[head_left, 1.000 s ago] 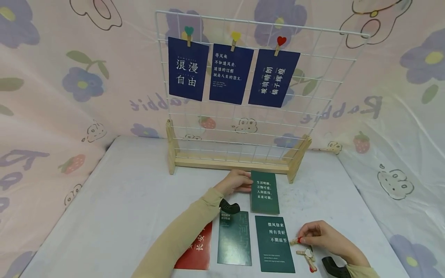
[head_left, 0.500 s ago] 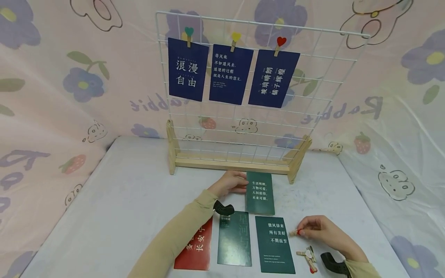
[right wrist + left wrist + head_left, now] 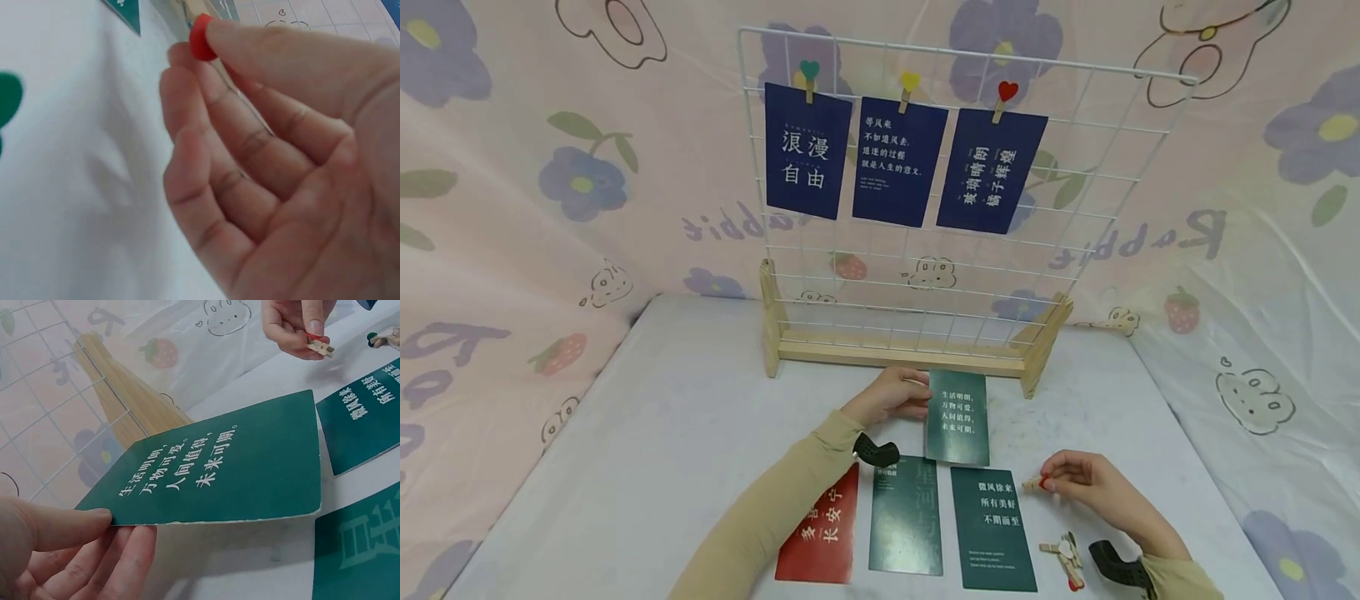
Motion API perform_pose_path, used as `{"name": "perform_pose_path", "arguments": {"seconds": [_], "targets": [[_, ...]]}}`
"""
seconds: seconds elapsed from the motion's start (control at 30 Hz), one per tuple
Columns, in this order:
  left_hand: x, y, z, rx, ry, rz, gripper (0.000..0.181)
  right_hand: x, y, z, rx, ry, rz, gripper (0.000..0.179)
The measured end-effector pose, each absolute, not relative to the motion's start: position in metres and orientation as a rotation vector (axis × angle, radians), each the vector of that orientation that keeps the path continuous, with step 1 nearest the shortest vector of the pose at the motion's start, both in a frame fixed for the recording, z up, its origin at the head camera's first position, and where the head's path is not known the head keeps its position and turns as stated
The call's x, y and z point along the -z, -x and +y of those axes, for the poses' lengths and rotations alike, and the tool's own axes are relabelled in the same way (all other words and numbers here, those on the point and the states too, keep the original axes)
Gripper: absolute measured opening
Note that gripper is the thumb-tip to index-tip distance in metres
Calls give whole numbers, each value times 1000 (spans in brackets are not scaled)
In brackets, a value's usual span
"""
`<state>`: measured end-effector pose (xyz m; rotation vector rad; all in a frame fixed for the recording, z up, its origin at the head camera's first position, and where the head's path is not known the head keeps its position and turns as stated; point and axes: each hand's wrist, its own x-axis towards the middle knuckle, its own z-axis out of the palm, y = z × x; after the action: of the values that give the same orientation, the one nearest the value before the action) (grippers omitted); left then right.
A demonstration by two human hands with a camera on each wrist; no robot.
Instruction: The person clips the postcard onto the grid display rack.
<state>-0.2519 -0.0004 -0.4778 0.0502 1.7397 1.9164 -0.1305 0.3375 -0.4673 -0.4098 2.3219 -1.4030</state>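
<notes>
My left hand (image 3: 891,395) pinches the left edge of a green card (image 3: 957,418) with white lettering, thumb on its face and fingers behind. In the left wrist view the card (image 3: 231,465) is tilted up off the white table. My right hand (image 3: 1086,483) pinches a small wooden clothespin (image 3: 1034,483) with a red heart between thumb and fingertips, to the right of the cards. The red heart (image 3: 202,39) shows at the thumb tip in the right wrist view. Below this hand lie several more wooden clothespins (image 3: 1063,560) in a loose pile.
A white wire grid rack (image 3: 917,287) on a wooden base (image 3: 898,354) stands at the back. Three dark blue cards (image 3: 899,162) hang from it by heart clothespins. On the table lie a red card (image 3: 820,533) and two green cards (image 3: 994,533), one partly under the raised card's lower edge in view.
The left hand has moved slightly left with the green card. The right hand has lifted away from the clothespin pile, up and forward, carrying the red-heart clothespin.
</notes>
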Motion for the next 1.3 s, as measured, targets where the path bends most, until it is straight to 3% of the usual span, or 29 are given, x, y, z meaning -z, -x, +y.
{"name": "perform_pose_path", "arguments": {"seconds": [0.2,1.3], "targets": [[472,251,0,-1910,-77,1768,36,461,138,334,1382,364,2365,36],[445,252,11,-1922,-181,1836,30,424,173,308,1447,477,2377,28]]}}
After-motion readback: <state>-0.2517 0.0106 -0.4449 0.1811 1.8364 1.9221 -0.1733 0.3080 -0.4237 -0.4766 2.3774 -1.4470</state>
